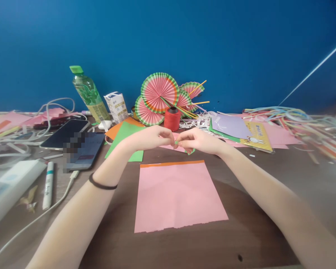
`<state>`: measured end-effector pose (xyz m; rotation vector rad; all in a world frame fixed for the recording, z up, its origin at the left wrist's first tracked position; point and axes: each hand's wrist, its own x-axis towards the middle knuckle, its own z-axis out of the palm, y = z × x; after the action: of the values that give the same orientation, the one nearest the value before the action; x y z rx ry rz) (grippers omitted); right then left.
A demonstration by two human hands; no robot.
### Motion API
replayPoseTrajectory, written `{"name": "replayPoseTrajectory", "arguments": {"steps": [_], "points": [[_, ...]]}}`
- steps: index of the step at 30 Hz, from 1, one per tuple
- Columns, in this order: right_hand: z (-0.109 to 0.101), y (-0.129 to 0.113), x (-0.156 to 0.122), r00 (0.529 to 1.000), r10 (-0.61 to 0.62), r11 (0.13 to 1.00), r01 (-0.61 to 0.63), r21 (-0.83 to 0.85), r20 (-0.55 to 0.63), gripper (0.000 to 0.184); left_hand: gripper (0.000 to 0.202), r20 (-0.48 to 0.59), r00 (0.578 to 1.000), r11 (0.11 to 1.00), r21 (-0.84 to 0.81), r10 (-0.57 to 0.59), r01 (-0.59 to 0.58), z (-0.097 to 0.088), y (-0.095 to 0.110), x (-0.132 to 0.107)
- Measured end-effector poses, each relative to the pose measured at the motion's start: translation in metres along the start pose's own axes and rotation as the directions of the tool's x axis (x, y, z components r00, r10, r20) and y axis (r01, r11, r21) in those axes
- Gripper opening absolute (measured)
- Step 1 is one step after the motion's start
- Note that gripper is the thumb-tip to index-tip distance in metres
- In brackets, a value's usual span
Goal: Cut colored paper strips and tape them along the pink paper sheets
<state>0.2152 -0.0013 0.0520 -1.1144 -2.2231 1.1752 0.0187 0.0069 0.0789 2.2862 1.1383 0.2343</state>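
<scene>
My left hand and my right hand meet beyond the far edge of a pink paper sheet. Their fingers pinch a small green paper strip, mostly covered by the fingertips. The pink sheet lies flat on the table, with an orange strip along its far edge and a ragged near edge. Just behind my fingers stands a red thread spool. Beneath and beside my left hand are a green paper sheet and an orange paper sheet.
Watermelon-patterned paper fans stand near the blue wall. At left are a green-capped bottle, a white carton, phones, a marker and a cable. Lilac paper, a yellow packet and coloured strips lie at right.
</scene>
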Motion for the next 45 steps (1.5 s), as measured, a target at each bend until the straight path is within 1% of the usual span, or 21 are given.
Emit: {"name": "replayPoseTrajectory", "arguments": {"steps": [6, 16, 26, 33, 39, 45], "points": [[0.0009, -0.0021, 0.0004, 0.999, -0.037, 0.999, 0.037, 0.038, 0.014, 0.018, 0.029, 0.001, 1.0, 1.0, -0.006, -0.001, 0.001, 0.0008, -0.0002, 0.0009], [0.0022, -0.0013, 0.0002, 0.999, -0.046, 0.995, 0.044, 0.087, 0.019, 0.019, 0.027, -0.039, 0.999, 1.0, -0.017, -0.02, 0.019, 0.0023, 0.0013, 0.0015], [0.0049, -0.0047, -0.0002, 0.998, -0.055, 0.995, 0.057, 0.076, -0.032, 0.018, 0.027, -0.04, 0.999, 0.999, -0.05, -0.006, 0.004, 0.0039, 0.0, 0.0013], [0.0039, -0.0015, 0.0005, 0.998, -0.059, 0.994, 0.061, 0.094, -0.023, 0.017, 0.025, -0.033, 0.999, 0.999, -0.041, -0.027, 0.025, 0.0034, 0.0051, -0.0004], [0.0016, -0.0028, -0.0013, 0.998, -0.042, 0.997, 0.044, 0.056, -0.042, 0.018, 0.025, -0.043, 0.999, 0.997, -0.072, -0.017, 0.014, 0.0018, 0.0058, -0.0017], [0.002, -0.0025, -0.0008, 0.999, -0.029, 0.999, 0.03, 0.028, -0.042, 0.018, 0.029, -0.018, 0.999, 0.996, -0.082, -0.039, 0.037, 0.003, 0.0048, -0.0013]]}}
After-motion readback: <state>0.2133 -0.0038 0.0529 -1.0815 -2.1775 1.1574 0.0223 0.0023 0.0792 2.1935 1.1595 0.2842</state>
